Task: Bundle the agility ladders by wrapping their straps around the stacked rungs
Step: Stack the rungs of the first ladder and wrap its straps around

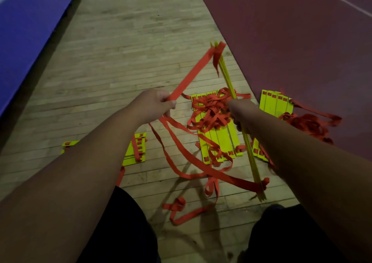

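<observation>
Wooden gym floor (130,41) runs between a blue mat (30,21) and a dark red mat (281,41). The right grip (239,111) clasps the stacked yellow rungs (227,77), held edge-on above the floor. The left grip (155,105) pinches a red strap (191,75) pulled taut to their far end. Tangled ladders (217,134) lie beneath.

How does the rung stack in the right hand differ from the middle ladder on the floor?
The held stack is raised and tilted, rungs pressed together edge-on; the floor ladder lies flat, rungs side by side. The held stack's strap runs taut to the left hand; the floor ladder's straps lie tangled on it. Both: yellow rungs, red straps.
</observation>
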### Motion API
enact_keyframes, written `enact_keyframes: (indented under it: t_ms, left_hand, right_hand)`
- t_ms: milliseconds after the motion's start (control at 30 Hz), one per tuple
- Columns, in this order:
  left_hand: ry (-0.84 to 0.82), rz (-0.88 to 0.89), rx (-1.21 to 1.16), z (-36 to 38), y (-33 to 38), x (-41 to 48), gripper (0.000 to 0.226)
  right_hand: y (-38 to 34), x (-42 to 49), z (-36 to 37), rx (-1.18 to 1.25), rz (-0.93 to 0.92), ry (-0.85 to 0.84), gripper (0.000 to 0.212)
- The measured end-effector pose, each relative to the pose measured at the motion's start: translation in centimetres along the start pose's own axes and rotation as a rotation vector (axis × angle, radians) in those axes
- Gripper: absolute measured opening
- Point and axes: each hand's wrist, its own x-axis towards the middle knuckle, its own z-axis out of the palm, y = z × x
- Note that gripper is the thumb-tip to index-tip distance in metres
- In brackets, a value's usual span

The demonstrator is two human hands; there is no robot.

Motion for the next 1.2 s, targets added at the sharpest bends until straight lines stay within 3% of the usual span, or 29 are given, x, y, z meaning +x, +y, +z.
enact_keyframes:
  t_ms: [167, 267, 367, 567, 667, 833, 900, 1000, 1200]
  left_hand:
    - [0.006, 0.005, 0.144, -0.1, -0.8, 0.1, 0.03]
    - [0.027, 0.016, 0.209, -0.4, -0.7, -0.1, 0.037]
    - [0.029, 0.012, 0.262, -0.8, -0.5, -0.4, 0.044]
    - [0.027, 0.014, 0.225, -1.0, 0.1, -0.8, 0.052]
    - [-0.044, 0.033, 0.146, -1.1, 0.4, -1.2, 0.051]
    - [-0.191, 0.067, -0.011, -1.6, 0.2, -1.4, 0.048]
    - [-0.303, 0.081, -0.07, -1.6, 0.1, -1.5, 0.034]
    - [-0.441, 0.064, -0.084, -1.6, -0.1, -1.7, 0.036]
    - [-0.443, 0.053, -0.035, -1.7, -0.2, -1.6, 0.025]
  right_hand:
    - [-0.1, -0.1, -1.7, 0.136, 0.034, -0.016, 0.03]
    - [0.6, 0.7, -2.3, 0.001, -0.027, 0.025, 0.023]
    - [1.3, 1.0, -3.5, -0.151, -0.132, 0.103, 0.037]
    - [2.2, 0.4, -4.6, -0.133, -0.167, 0.047, 0.015]
    - [2.6, 0.9, -4.1, -0.1, -0.062, 0.0, 0.019]
    - [2.6, 1.3, -4.0, -0.311, -0.108, 0.089, 0.016]
    - [2.4, 1.5, -4.0, -0.279, -0.049, 0.071, 0.023]
    - [2.0, 1.4, -3.8, -0.229, -0.015, -0.006, 0.031]
    - [2.0, 1.4, -3.8, -0.411, -0.033, 0.0, 0.028]
